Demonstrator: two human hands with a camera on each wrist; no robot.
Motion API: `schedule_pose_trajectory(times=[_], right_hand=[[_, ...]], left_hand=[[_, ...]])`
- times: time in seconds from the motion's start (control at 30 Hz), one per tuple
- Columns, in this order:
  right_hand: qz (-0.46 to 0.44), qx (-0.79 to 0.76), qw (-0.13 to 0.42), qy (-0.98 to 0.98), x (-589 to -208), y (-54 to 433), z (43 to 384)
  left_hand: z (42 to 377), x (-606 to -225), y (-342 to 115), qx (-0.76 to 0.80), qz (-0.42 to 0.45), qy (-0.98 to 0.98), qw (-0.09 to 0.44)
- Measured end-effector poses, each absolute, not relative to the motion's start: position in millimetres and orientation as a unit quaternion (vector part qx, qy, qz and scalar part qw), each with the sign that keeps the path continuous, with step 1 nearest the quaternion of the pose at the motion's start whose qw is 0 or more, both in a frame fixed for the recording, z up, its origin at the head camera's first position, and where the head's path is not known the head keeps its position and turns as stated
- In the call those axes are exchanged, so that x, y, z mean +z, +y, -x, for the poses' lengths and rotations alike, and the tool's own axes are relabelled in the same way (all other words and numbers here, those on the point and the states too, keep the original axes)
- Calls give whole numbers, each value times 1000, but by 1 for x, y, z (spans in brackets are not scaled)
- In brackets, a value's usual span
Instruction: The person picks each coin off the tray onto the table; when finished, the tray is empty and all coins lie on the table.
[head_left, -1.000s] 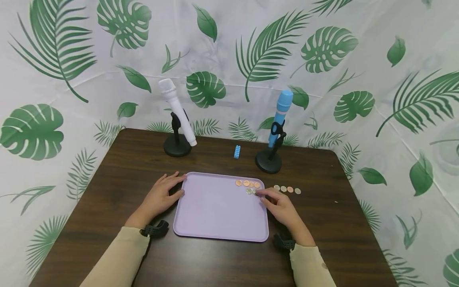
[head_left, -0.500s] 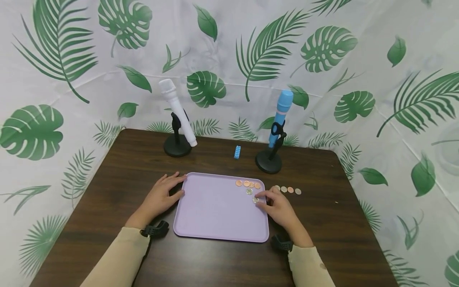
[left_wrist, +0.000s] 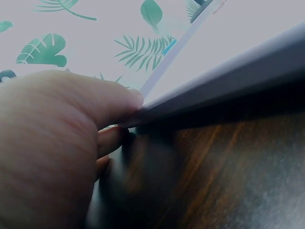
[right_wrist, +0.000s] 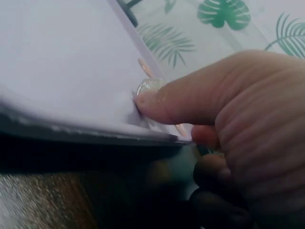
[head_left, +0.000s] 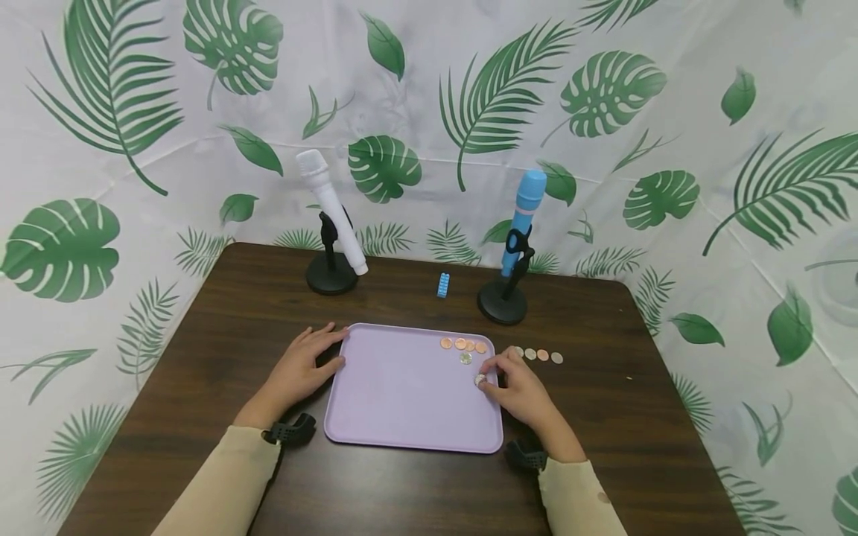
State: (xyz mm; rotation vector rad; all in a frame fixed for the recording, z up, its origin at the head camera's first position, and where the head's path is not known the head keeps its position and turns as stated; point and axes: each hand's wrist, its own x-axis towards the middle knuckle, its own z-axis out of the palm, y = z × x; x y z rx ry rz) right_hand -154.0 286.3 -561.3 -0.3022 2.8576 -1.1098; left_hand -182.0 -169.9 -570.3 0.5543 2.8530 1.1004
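A lilac tray (head_left: pixel 402 394) lies on the dark wooden table. At its left edge rests my left hand (head_left: pixel 303 366), fingers extended and the thumb touching the rim (left_wrist: pixel 214 76). Over the tray's right side, my right hand (head_left: pixel 521 387) pinches a silver coin (head_left: pixel 480 380) between thumb and fingers. The right wrist view has that coin (right_wrist: pixel 150 86) tilted up behind the thumb. Several copper coins (head_left: pixel 460 344) form a row in the tray's back right corner, with one silver coin (head_left: pixel 465 358) just in front of them.
Right of the tray, a short row of coins (head_left: pixel 542 355) lies on the table, partly behind my right hand. Farther back stand a white microphone (head_left: pixel 333 205) and a blue microphone (head_left: pixel 525 216) on black stands. A small blue studded block (head_left: pixel 443 285) sits between them.
My right hand has drawn a silver coin away from the other silver coin, toward the front of the tray, and now pinches it tilted up. My left hand has stayed still.
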Motion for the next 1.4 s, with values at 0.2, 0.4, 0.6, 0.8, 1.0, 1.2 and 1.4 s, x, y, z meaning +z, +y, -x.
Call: schedule_pose_trajectory(times=[0.2, 0.4, 0.6, 0.8, 1.0, 1.2, 1.4], right_hand=[[115, -397, 42, 910, -564, 292, 154], [121, -429, 38, 895, -564, 296, 155], [106, -475, -63, 871, -568, 313, 155], [-15, -534, -175, 827, -561, 343, 155], [-169, -490, -276, 810, -556, 381, 153], [-257, -449, -270, 812, -561, 401, 150], [-259, -401, -224, 849, -564, 400, 152]], left_hand=[[183, -570, -170, 356, -178, 917, 23], [183, -570, -171, 357, -173, 918, 24], [183, -571, -167, 360, -179, 915, 19], [183, -570, -165, 356, -192, 915, 6], [179, -567, -168, 354, -188, 916, 0], [179, -569, -167, 355, -184, 917, 6], [178, -572, -167, 350, -183, 919, 4]])
